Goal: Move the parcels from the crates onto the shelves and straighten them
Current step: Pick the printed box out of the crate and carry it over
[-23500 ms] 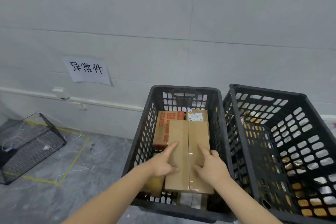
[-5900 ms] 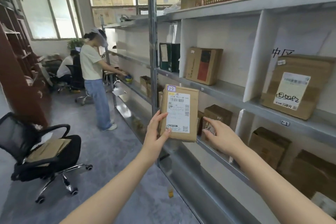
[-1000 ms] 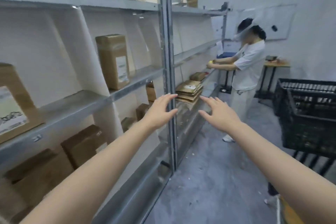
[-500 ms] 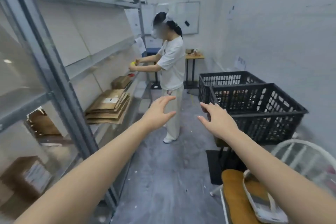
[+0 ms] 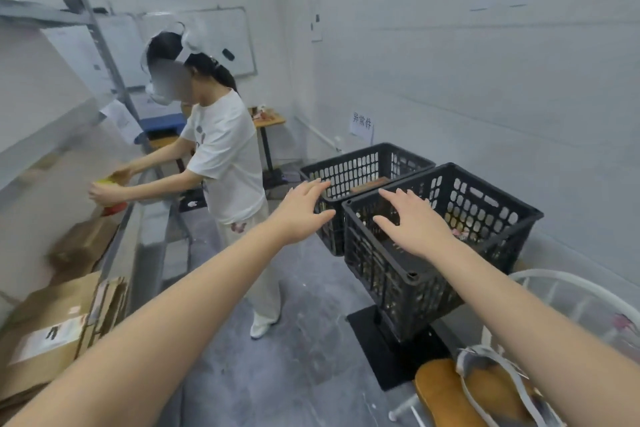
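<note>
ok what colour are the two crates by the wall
Both are black, the near crate and the far crate, with perforated walls. Head view shows it best.

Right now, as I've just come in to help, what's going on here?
The camera wearer's left hand and right hand are open and empty, held out toward the near crate and the far crate by the wall, gripping neither. Another person stands at the shelves, holding a yellow item. Cardboard parcels lie low on those shelves, at the left.
</note>
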`<state>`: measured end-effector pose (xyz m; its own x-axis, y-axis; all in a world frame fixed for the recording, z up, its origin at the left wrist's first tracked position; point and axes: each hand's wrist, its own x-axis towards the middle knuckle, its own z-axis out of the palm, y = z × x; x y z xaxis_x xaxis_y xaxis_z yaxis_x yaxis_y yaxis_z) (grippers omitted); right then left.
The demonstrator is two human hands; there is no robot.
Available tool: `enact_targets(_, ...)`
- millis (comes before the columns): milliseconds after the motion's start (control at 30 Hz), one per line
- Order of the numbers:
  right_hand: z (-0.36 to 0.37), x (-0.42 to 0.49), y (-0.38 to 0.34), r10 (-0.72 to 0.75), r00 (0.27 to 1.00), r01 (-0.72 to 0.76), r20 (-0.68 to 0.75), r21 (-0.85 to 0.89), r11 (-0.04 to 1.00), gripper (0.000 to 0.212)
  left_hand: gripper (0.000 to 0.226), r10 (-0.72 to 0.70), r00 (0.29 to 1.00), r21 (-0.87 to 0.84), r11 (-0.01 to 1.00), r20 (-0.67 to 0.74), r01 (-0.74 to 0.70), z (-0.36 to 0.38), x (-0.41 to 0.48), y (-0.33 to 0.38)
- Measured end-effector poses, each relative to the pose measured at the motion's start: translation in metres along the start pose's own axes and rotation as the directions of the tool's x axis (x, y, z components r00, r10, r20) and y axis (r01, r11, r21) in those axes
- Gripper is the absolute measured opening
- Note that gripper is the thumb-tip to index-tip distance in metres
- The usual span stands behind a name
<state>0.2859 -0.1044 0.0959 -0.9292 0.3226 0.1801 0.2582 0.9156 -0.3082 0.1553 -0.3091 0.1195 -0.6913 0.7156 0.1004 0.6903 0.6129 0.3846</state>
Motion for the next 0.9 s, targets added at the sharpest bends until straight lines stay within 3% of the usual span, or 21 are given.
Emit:
enact_targets(533, 0.058, 0.292, 0.079, 0.243, 0.968, -0.244, -0.059, 0.001, 0.970, 0.070, 0.072, 0.181, 0.969, 0.072, 0.978, 0.168, -0.195, 0.021, 0.338, -0.135)
enact_targets(900, 0.146, 0.412, 0.125, 0.446, 0.895, -0.440, -0.019, 0.129, 0.889, 0.071, 0.072, 0.270, 0.918, -0.110, 0.962, 0.292, -0.249, 0.086, 0.513, -0.223)
